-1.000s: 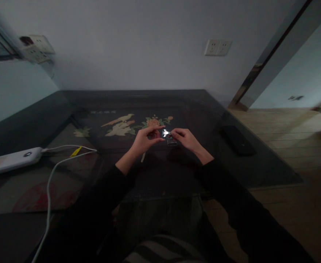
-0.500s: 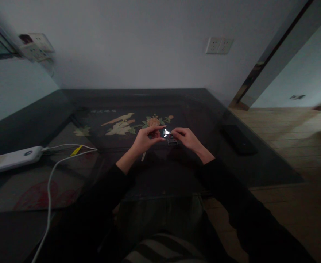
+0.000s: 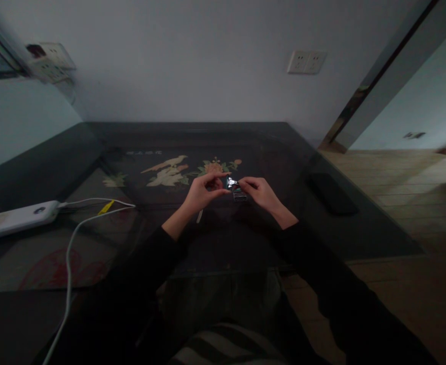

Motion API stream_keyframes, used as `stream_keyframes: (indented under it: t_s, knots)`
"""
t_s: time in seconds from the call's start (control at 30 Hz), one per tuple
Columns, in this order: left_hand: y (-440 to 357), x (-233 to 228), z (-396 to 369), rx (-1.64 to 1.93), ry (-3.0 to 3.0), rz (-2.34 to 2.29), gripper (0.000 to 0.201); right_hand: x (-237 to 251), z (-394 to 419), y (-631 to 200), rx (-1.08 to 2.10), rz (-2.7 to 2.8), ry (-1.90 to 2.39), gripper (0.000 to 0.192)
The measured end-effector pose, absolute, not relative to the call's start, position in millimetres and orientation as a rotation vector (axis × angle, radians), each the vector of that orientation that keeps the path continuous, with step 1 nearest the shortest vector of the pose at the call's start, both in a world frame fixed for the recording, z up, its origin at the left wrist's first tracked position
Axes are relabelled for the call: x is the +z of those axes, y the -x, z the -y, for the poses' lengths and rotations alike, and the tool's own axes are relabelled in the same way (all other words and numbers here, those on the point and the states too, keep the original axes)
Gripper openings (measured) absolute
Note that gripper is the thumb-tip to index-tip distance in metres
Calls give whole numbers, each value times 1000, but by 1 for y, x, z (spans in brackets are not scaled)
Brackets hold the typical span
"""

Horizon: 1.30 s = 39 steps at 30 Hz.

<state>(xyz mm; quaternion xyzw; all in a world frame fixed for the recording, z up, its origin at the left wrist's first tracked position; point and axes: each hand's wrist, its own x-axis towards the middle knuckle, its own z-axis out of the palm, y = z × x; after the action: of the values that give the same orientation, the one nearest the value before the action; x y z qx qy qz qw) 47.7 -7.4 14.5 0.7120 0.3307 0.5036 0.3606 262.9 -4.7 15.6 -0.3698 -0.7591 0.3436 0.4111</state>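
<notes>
Left hand (image 3: 203,192): centre of frame, fingers pinched together on a small shiny metal piece (image 3: 231,182). Right hand (image 3: 259,191): just right of it, fingertips closed on the same piece from the other side; a small dark block (image 3: 239,195) sits directly beneath, contact unclear. Glass-topped dark table (image 3: 360,233) with bird-and-flower inlay (image 3: 170,172). White power bank (image 3: 15,219), left edge, with white cable (image 3: 71,243). Dark phone (image 3: 331,193), right of centre. Wall socket (image 3: 306,62), upper right.
</notes>
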Motion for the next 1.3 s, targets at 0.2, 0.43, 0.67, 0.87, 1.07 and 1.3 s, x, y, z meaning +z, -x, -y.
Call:
stream_keyframes:
  t_s: [0.2, 0.43, 0.67, 0.87, 1.07, 1.3]
  knots:
    - [-48, 15, 7, 1309, -1823, -888, 46, 17, 5, -263, 859, 1935, 934, 56]
    - [-47, 17, 6, 1323, -1836, -885, 45, 20, 4, -263, 825, 1965, 924, 56]
    - [-45, 20, 8, 1291, -1908, -971, 43, 17, 3, -266, 759, 1989, 938, 55]
    - [-44, 23, 10, 1279, -1968, -991, 39, 16, 2, -266, 700, 1987, 962, 50]
    - [-46, 21, 9, 1263, -1973, -1010, 37, 17, 2, -267, 721, 2001, 962, 48]
    - [-43, 19, 6, 1234, -2039, -1024, 38, 16, 3, -267, 715, 2023, 976, 49]
